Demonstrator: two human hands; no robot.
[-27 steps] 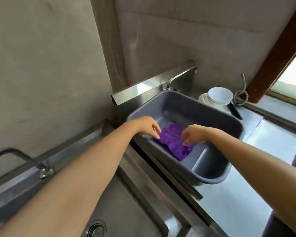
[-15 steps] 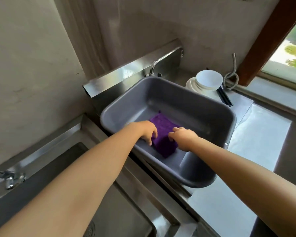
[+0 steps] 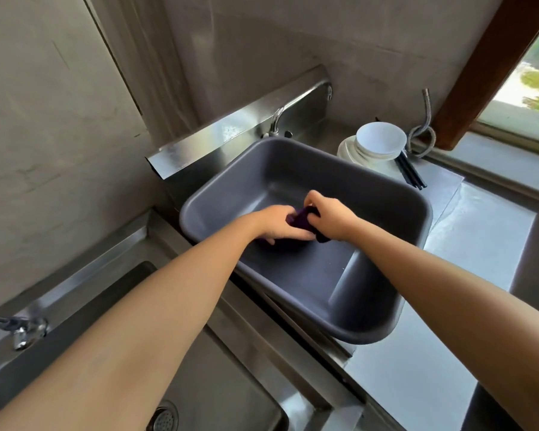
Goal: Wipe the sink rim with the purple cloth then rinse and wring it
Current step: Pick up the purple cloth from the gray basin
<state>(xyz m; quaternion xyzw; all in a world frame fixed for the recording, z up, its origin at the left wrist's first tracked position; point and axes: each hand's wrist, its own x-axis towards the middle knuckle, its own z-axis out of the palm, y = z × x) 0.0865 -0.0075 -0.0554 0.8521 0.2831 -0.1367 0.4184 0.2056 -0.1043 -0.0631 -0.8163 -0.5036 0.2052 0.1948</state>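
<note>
Purple cloth (image 3: 301,219), bunched, was gripped by left hand (image 3: 277,225) and right hand (image 3: 330,217) inside the grey plastic basin (image 3: 339,169); twisting opposite ways, low there, should wring it well.

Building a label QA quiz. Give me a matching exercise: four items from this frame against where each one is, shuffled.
Things:
1 purple cloth
2 white bowl
3 black chopsticks
4 drain strainer

Places:
a on the stacked plates
b floor of the steel sink
c held by left hand and right hand inside the grey tub
d lying beside the plates

Pairs: 1-c, 2-a, 3-d, 4-b
</note>
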